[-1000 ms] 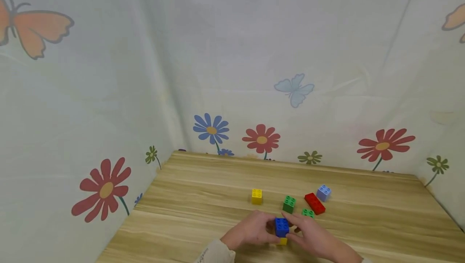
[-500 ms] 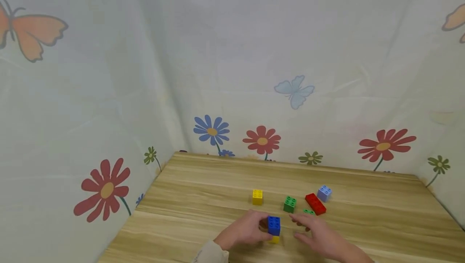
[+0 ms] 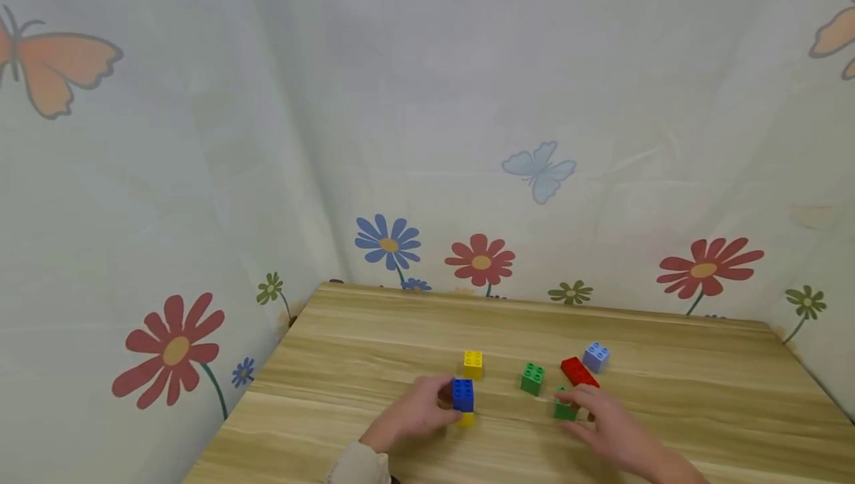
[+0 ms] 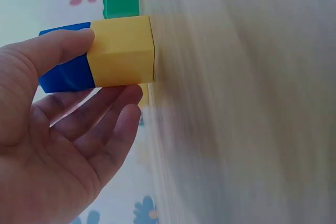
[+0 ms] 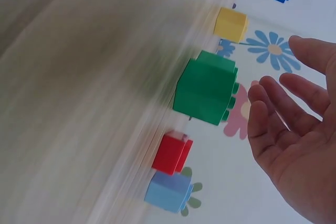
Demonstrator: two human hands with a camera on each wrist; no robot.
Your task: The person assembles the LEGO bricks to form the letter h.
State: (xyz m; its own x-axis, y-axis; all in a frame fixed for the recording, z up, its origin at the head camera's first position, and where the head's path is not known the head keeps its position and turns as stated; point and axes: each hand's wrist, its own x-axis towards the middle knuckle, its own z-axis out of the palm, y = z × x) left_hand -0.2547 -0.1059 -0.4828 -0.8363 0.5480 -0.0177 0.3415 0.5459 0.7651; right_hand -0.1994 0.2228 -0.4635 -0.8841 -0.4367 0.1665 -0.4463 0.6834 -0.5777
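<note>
In my left hand [image 3: 415, 410] is a two-brick stack: a blue toy building brick [image 3: 463, 395] on top of a yellow brick [image 4: 122, 53]. The thumb lies across the seam on one side, fingers behind. The stack's lower end is right at the tabletop in the left wrist view. My right hand [image 3: 614, 430] is beside the nearer green brick [image 5: 203, 93], thumb and fingers apart. A gap shows between those fingers and the brick's studs in the right wrist view. Just beyond stands a second green brick [image 3: 532, 378].
A loose yellow brick [image 3: 473, 364] stands just behind the stack. Farther right lie a long red brick [image 3: 578, 371] and a light blue brick [image 3: 597, 357]. A curtain [image 3: 427, 98] printed with flowers and butterflies surrounds the wooden table [image 3: 374, 328].
Both hands were at the stack; the right one let go and moved right to the nearer green brick. My left hand carried the blue and yellow stack leftward.
</note>
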